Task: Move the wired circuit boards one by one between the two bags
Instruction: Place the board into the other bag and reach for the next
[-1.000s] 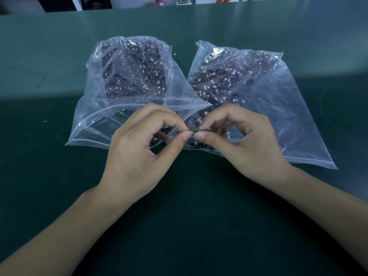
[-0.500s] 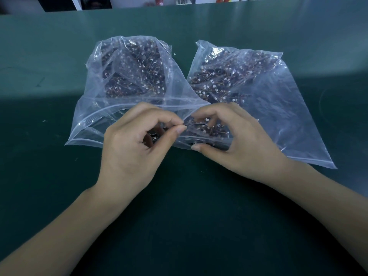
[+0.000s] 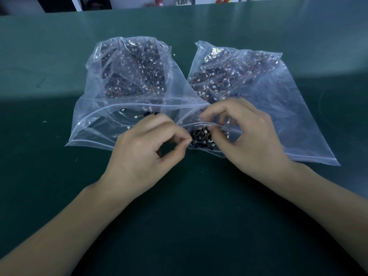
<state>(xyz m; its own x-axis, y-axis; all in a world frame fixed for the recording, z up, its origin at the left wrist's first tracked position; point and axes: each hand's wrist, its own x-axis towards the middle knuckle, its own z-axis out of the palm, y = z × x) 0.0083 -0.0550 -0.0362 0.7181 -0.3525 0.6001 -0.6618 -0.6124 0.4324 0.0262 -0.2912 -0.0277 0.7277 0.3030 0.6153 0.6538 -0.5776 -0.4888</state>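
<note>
Two clear zip bags lie side by side on the green table, the left bag [image 3: 119, 120] and the right bag [image 3: 288, 116]. Both hold many dark wired circuit boards with white connectors. A small heap of boards [image 3: 201, 139] sits at the right bag's mouth. My left hand [image 3: 147, 150] is pinched thumb to forefinger beside that heap, and a bit of orange wire shows inside its curled fingers. My right hand [image 3: 251, 140] is at the right bag's mouth. Its thumb rests on the heap and its forefinger is above the bag's rim, with the fingers apart.
The green table [image 3: 179, 226] stretches wide on all sides of the bags. A lit band crosses its far half and the near half is in shadow. Shelves and small items stand beyond the far edge [image 3: 179, 5].
A second ago both hands pinched one thin board between them in front of the bags. The right hand let go and moved to the right bag's mouth; the left stays pinched.
</note>
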